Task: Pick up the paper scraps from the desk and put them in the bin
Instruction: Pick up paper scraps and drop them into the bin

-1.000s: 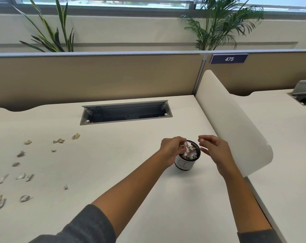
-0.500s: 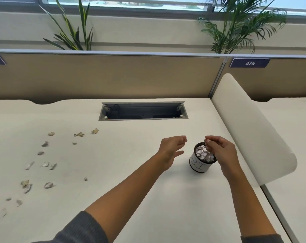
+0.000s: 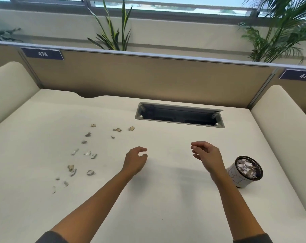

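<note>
Over the middle of the pale counter [image 3: 166, 199], the left hand [image 3: 134, 161] and right hand [image 3: 207, 155] hover apart from each other, both with loosely curled fingers and holding nothing. The paper scraps [image 3: 87, 153] lie scattered on the counter well to the left of the left hand. The small round bin [image 3: 243, 171], already heaped with white paper pieces, stands just beside the right wrist, on its right.
</note>
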Available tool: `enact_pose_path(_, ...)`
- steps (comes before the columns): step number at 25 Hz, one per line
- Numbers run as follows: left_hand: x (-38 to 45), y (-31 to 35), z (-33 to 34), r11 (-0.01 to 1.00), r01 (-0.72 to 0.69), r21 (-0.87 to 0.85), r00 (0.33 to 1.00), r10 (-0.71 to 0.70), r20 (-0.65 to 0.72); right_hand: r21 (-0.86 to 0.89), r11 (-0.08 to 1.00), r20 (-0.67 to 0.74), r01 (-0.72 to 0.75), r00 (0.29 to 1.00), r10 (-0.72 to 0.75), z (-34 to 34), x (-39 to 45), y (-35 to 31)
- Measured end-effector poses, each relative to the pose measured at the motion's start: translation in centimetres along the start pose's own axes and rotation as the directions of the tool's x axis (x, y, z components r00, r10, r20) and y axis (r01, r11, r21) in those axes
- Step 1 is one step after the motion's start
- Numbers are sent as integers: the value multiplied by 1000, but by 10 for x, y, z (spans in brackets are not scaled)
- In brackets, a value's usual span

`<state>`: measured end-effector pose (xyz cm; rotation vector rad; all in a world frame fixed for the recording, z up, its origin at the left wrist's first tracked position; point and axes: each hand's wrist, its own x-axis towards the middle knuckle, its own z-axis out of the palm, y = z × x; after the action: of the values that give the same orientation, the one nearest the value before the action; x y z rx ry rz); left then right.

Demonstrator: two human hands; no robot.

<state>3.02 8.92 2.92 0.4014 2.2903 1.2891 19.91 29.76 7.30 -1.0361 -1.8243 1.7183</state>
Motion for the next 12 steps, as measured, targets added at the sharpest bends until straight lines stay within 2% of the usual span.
enact_pose_path(3, 3, -39, -47, 996, 63, 67, 975, -47, -216, -44, 999, 67, -9, 998, 12, 30, 0, 2)
enact_pose_path(8, -12, -99, -107, 969, 165, 184, 876, -58, -479, -104, 995, 169, -11, 985, 28, 71, -2, 3)
enact_pose_path(10, -20, -116, -120, 932, 281, 230, 812, -103, -575, -119, 993, 191, -7, 981, 30, 81, -3, 3)
enact_pose_path(12, -27, -130, -127, 870, 440, 220, 741, -214, -637, -134, 991, 215, -5, 976, 34, 90, -5, 5)
